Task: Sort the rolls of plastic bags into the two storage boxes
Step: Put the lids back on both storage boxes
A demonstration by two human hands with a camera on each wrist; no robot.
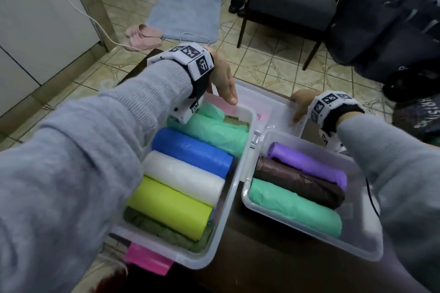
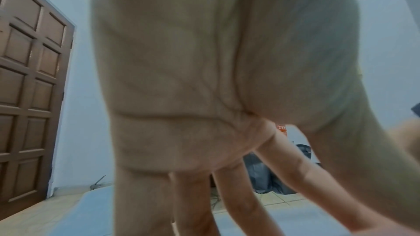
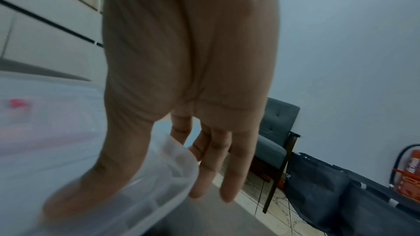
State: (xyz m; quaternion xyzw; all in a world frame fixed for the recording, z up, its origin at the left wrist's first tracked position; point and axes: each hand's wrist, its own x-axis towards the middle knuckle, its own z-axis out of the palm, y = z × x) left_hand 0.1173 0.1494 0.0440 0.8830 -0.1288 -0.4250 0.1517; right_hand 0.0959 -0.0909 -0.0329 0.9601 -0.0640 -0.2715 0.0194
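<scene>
Rolls lie side by side in both storage boxes, long axes slanting near-right. Both grips hold the clear lid behind the boxes: left hand with straight fingers on its left edge, right hand pinching its right edge.

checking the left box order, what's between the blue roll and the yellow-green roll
One white roll lies between the blue roll and the yellow-green roll, touching both. The head view shows it.

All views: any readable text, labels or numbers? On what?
"OP": dark bag, right wrist view; the rest is hidden.
Orange box: white lettering, too blurred to read.
Printed bag: white lettering, tilted and blurred, unreadable.
Wrist bands: coded marker patterns only, no words.
</scene>
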